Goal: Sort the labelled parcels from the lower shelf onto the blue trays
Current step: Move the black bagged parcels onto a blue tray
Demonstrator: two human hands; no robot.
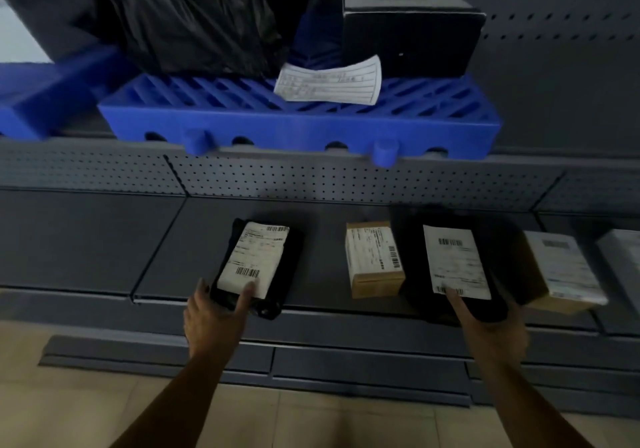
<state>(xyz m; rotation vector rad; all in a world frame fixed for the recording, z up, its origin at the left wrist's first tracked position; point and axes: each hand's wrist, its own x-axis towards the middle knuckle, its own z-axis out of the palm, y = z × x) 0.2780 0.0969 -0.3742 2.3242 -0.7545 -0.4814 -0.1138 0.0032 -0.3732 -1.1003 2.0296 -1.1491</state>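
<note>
On the lower shelf (pixel 86 240) lies a small black parcel (pixel 258 264) with a white label. My left hand (pixel 214 312) grips its near end, thumb on the label. To the right, my right hand (pixel 488 326) grips the near edge of a larger black parcel (pixel 457 260), thumb on its white label. A small brown box (pixel 374 260) sits between the two parcels. Another brown box (pixel 557 271) lies right of the large parcel. One blue tray (pixel 301 122) stands on the upper shelf, and a second blue tray (pixel 38 101) lies to its left.
The middle blue tray carries a black bag (pixel 201 22), a dark box (pixel 412 28) and a loose white label sheet (pixel 329 82). A pale parcel (pixel 623 257) shows at the right edge of the lower shelf. Perforated grey panels back the shelves. Beige floor tiles lie below.
</note>
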